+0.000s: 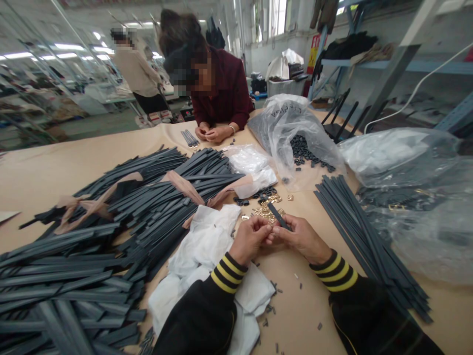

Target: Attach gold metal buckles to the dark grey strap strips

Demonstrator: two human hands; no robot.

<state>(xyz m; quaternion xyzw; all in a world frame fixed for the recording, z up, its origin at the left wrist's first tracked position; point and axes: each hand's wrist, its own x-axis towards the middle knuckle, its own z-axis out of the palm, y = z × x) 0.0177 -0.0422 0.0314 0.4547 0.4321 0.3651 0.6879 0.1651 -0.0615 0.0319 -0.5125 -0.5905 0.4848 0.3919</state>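
Between my hands is a short dark strap end (pixel 278 216), tilted up and pointing away from me. My right hand (pixel 301 237) is closed round its lower part. My left hand (pixel 253 237) pinches at the same spot, its fingertips pressed together against the right ones; what they hold is hidden. Just beyond my fingers lies a small heap of gold buckles (pixel 263 211), with dark strap loops (pixel 264 193) behind it. White cloth-like wrapping (pixel 203 236) lies to the left of my left hand. Small dark bits (pixel 272 309) are scattered near my sleeves.
Bundles of dark straps (pixel 173 197) cover the left side, and more straps (pixel 364 236) lie at right. A clear bag (pixel 295 133) of dark loops and other plastic bags (pixel 428 197) stand on the right. Across the table (pixel 48 160), a person (pixel 221 93) leans over, hands together.
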